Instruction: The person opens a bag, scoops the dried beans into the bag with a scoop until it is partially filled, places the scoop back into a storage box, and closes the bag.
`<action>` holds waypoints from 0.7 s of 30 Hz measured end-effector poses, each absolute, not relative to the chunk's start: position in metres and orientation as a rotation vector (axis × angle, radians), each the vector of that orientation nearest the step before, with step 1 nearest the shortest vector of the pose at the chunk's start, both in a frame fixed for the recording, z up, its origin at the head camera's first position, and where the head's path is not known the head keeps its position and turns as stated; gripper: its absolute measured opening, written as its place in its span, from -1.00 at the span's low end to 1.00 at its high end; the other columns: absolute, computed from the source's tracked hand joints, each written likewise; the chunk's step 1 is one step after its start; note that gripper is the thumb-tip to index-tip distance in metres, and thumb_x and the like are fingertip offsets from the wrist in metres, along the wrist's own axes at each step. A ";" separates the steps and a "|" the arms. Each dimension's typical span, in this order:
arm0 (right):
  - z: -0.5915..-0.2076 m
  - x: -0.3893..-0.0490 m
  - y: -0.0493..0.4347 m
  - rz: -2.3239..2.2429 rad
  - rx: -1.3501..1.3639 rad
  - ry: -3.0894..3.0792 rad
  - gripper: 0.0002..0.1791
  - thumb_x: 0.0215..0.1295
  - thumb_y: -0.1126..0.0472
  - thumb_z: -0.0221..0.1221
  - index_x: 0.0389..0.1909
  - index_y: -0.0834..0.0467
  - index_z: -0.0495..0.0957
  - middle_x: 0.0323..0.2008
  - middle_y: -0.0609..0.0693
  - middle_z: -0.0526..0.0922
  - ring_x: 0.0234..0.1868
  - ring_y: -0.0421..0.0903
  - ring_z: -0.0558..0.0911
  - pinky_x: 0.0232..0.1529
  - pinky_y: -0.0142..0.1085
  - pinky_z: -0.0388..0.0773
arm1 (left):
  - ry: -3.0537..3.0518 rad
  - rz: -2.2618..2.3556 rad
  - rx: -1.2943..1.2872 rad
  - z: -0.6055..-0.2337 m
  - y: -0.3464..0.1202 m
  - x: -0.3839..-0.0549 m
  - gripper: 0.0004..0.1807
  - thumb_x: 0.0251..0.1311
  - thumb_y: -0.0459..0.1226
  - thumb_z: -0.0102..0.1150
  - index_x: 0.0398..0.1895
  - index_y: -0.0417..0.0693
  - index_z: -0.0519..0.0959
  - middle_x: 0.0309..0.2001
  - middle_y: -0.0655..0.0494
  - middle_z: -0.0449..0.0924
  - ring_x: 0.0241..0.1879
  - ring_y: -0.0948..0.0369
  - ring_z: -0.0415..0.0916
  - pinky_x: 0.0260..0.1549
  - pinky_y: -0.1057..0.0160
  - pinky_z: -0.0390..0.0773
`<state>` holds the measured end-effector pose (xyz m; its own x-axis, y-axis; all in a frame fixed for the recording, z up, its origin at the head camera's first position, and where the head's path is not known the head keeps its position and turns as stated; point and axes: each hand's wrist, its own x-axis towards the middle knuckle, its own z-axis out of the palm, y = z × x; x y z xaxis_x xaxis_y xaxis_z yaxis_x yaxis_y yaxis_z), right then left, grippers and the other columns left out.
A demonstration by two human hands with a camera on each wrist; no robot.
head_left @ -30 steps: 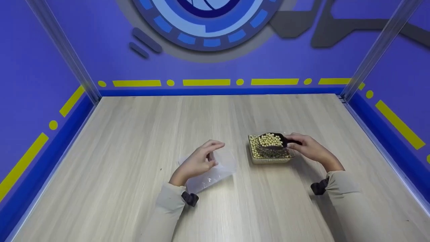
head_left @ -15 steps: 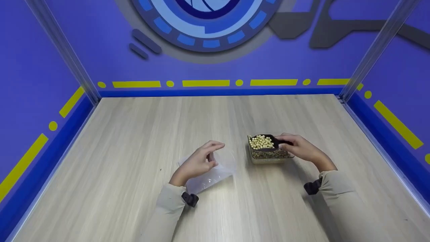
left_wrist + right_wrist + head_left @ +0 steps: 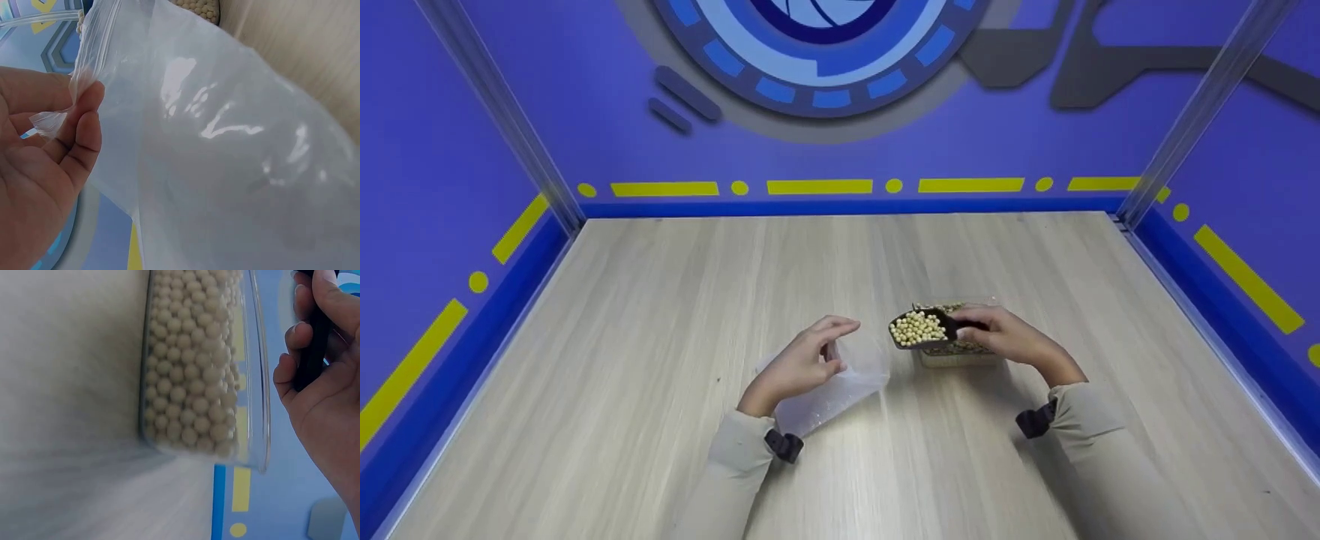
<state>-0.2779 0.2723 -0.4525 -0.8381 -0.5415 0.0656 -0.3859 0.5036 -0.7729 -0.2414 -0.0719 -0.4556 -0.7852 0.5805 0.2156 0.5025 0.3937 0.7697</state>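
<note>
1. Black scoop (image 3: 949, 324), loaded with pale round beads (image 3: 917, 330), is gripped by its handle in the right hand (image 3: 1009, 336), held up at the tub's left end.
2. Clear tub (image 3: 960, 361) with more beads sits on the bench (image 3: 660, 315), below that hand.
3. Left hand (image 3: 795, 366) has a see-through zip bag (image 3: 225, 180) pinched by its zip edge, left of the tub.

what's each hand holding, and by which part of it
The left hand pinches the clear plastic bag by its zip edge; the right hand grips the black scoop by its handle.
</note>
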 end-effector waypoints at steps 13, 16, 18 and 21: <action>-0.455 -0.278 0.249 -1.232 -0.965 2.541 -0.67 0.33 0.29 0.13 0.07 0.32 0.57 0.06 0.24 0.60 0.11 -0.11 0.50 0.11 -0.46 0.38 | 2.529 1.365 0.998 -0.456 -0.070 -0.241 -0.40 0.15 -0.58 0.09 0.32 -0.27 0.34 0.25 -0.09 0.37 -0.36 0.32 0.36 -0.33 0.31 0.48; -0.456 -0.277 0.246 -1.217 -1.024 2.553 -0.68 0.31 0.31 0.14 0.05 0.31 0.58 0.02 0.23 0.62 0.09 -0.12 0.51 0.11 -0.44 0.38 | 2.519 1.377 0.998 -0.456 -0.070 -0.241 -0.40 0.15 -0.58 0.07 0.33 -0.28 0.34 0.25 -0.10 0.37 -0.36 0.32 0.37 -0.31 0.32 0.49; -0.456 -0.277 0.244 -1.202 -1.041 2.559 -0.68 0.31 0.30 0.15 0.04 0.32 0.58 0.01 0.23 0.62 0.08 -0.09 0.52 0.12 -0.43 0.38 | 2.517 1.378 1.001 -0.455 -0.070 -0.241 -0.40 0.15 -0.58 0.06 0.32 -0.29 0.34 0.24 -0.10 0.37 -0.36 0.33 0.37 -0.29 0.35 0.48; -0.455 -0.278 0.242 -1.172 -1.041 2.569 -0.68 0.31 0.29 0.15 0.04 0.33 0.58 0.01 0.23 0.62 0.08 -0.02 0.53 0.13 -0.37 0.40 | 2.512 1.379 1.015 -0.454 -0.069 -0.240 -0.41 0.16 -0.59 0.04 0.32 -0.30 0.34 0.24 -0.11 0.37 -0.36 0.33 0.35 -0.28 0.37 0.47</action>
<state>-0.2775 0.2418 -0.4548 -0.7531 -0.6391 0.1562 -0.5368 0.4596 -0.7076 -0.2399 -0.0694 -0.4536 -0.7725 0.5963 0.2186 0.5044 0.3669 0.7816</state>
